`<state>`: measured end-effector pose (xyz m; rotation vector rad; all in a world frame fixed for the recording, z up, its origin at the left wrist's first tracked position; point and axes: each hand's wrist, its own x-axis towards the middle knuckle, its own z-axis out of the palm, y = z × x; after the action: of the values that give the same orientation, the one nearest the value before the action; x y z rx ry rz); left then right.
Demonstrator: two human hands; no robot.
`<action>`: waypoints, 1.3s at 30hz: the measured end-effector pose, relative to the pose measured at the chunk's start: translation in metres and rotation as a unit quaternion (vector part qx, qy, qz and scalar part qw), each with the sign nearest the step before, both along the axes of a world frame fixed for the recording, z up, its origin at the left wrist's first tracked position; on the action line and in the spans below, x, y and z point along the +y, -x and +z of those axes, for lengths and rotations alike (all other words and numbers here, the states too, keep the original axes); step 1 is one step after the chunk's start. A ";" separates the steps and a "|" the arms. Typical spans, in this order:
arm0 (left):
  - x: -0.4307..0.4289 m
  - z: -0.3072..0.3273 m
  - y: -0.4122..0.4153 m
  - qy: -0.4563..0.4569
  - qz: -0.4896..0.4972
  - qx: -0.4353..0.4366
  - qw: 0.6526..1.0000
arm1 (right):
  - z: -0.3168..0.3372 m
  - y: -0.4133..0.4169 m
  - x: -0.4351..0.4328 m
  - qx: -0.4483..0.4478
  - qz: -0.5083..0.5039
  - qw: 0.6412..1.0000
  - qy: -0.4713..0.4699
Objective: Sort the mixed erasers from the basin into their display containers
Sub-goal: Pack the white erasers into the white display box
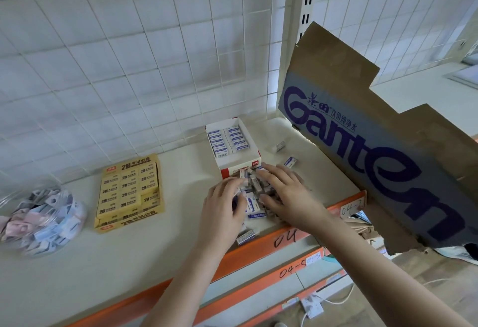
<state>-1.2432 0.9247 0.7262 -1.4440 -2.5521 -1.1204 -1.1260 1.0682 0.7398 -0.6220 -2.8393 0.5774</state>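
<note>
A heap of small white-and-blue erasers (254, 204) lies on the shelf in front of a red-and-white display box (254, 165) holding rows of the same erasers. My left hand (224, 204) lies on the heap's left side, fingers bent over some erasers. My right hand (284, 192) lies flat on the heap's right side, fingers spread toward the box. Two stray erasers (290, 161) lie right of the box, another (247, 236) near the shelf's front edge. A yellow display box (129, 193) of 2B erasers sits to the left.
A clear round jar (38, 219) of pastel erasers stands at far left. A large torn cardboard box (388, 151) with blue lettering leans over the shelf's right end. Wire grid backs the shelf (77, 269); orange-edged lower shelves show below.
</note>
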 end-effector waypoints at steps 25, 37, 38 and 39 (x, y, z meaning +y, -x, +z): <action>-0.006 0.004 0.004 -0.015 0.053 -0.057 0.997 | -0.006 -0.006 0.002 0.200 -0.100 0.972 0.078; -0.009 0.007 0.005 -0.023 0.028 -0.066 0.997 | -0.005 -0.008 0.004 0.192 -0.090 0.976 0.050; -0.008 0.007 0.004 -0.017 0.034 -0.062 0.997 | -0.004 -0.008 0.003 0.186 -0.096 0.977 0.048; -0.008 0.006 0.004 -0.012 0.039 -0.057 0.998 | -0.003 -0.008 0.003 0.178 -0.100 0.978 0.048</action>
<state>-1.2475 0.9168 0.7326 -1.2980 -2.6344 -1.2519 -1.1179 1.0712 0.7366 -0.7283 -2.3953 0.7114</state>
